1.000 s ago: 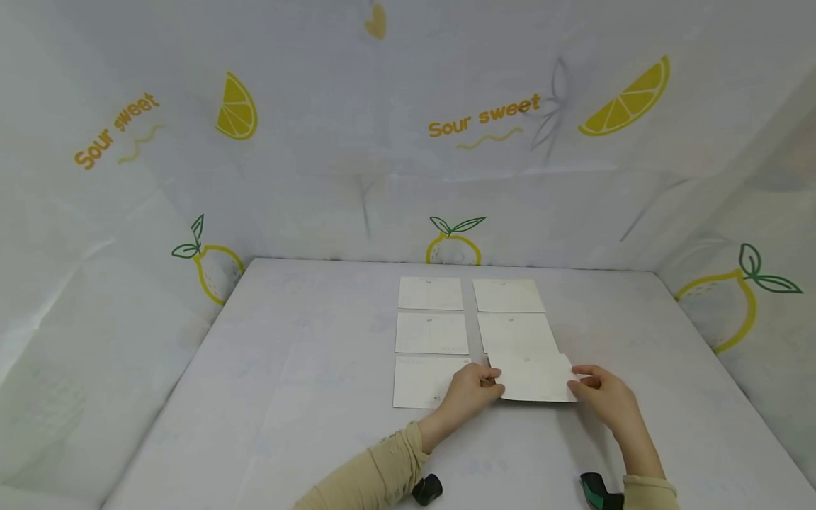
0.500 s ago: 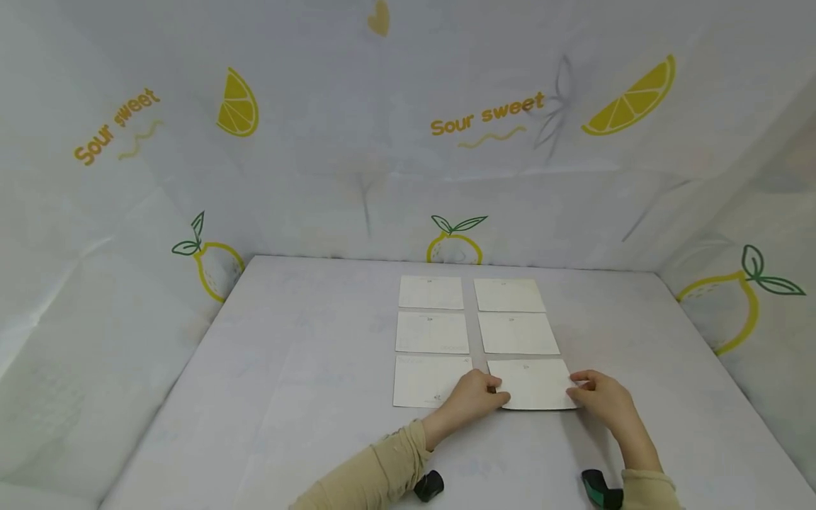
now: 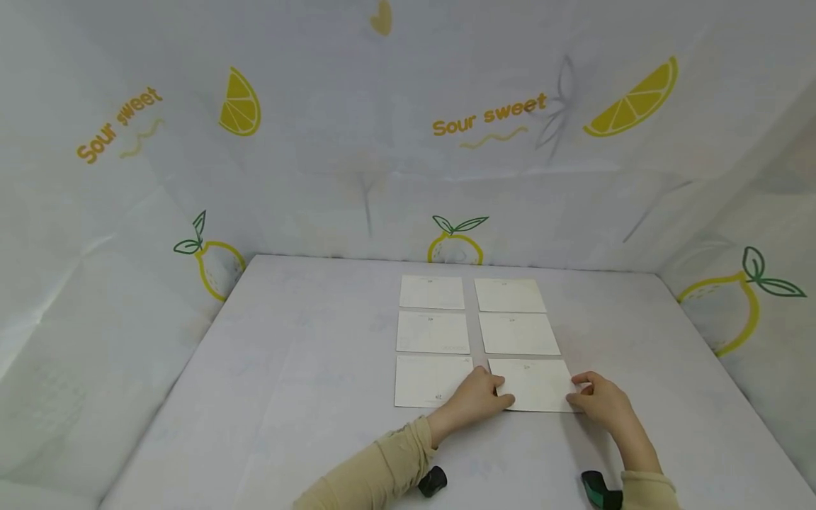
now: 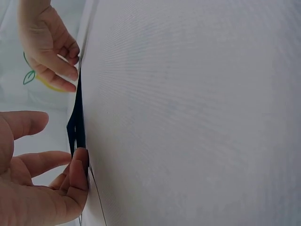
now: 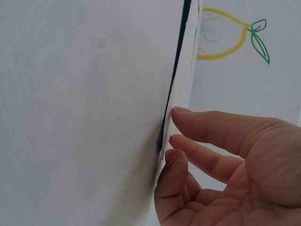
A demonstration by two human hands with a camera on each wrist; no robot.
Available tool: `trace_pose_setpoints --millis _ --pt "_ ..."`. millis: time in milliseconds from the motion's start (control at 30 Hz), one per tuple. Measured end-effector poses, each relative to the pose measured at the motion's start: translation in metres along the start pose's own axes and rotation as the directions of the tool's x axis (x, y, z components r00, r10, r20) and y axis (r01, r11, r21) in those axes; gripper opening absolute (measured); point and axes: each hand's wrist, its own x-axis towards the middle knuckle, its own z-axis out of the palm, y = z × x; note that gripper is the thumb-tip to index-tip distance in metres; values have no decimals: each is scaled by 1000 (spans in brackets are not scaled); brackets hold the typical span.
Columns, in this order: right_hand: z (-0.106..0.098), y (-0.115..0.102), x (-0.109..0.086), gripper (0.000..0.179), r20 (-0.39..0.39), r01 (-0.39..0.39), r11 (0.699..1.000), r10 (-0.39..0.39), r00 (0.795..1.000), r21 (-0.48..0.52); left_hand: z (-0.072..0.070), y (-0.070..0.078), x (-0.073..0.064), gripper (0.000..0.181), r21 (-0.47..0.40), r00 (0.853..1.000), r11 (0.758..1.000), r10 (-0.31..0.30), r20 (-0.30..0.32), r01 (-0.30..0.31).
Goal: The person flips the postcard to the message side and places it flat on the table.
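Note:
In the head view, a white card (image 3: 534, 386) with a small printed mark lies at the near end of the right-hand column of cards, close over the table. My left hand (image 3: 474, 395) holds its left edge. In the left wrist view, the left hand (image 4: 44, 176) has its thumb raised and its other fingers at the card's edge. My right hand (image 3: 604, 402) pinches the right edge. Thumb and fingers of the right hand (image 5: 221, 162) meet that edge in the right wrist view. The card's dark underside (image 4: 79, 113) shows above the table, slightly bent.
Several matching white cards lie in two columns: a near-left card (image 3: 423, 382), a middle-left card (image 3: 432, 333), and a middle-right card (image 3: 519, 334) among them. Black objects (image 3: 433, 482) sit by the near edge. A lemon-print sheet (image 3: 319, 177) hangs behind the table (image 3: 287, 368).
Both hands have lowered the card and drawn it slightly toward the near edge. It overlapped the middle-right card earlier; now a narrow gap separates them.

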Motion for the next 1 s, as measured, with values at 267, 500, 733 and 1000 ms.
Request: trace_pose_setpoints --millis 267,500,733,1000 --pt "0 2 2 49 21 3 1000 -3 1000 -16 1 4 -1 45 37 997 997 -74 7 74" --pt "-3 3 1 51 29 9 1000 -9 1000 -21 0 4 -1 42 128 999 991 -41 3 40" --pt "-4 2 3 52 43 9 1000 -7 999 -29 -5 8 -3 39 194 999 980 -42 -23 46" --pt "-12 -5 -1 52 -21 52 997 -53 998 -52 -20 8 -4 40 153 997 985 -74 -13 75"
